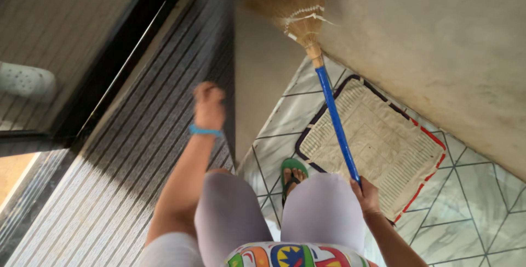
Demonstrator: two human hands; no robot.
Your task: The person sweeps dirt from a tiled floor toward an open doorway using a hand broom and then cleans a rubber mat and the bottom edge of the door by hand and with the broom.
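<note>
Broom (pixel 333 119) handle in right hand (pixel 366 196), fingers wrapped tight; left hand (pixel 209 105) blurred, curled, touching nothing, beside sliding door (pixel 137 135).

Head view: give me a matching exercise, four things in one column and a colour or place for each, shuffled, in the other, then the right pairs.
Things:
1. Broom handle
2. Wristband
3. Sandal
4. Mat

Colour or place:
A. green, on the foot
B. beige with a red and dark border, on the tiled floor
C. dark blue, gripped by the right hand
D. light blue, on the left arm, just below the left hand

Pairs: 1-C, 2-D, 3-A, 4-B
</note>
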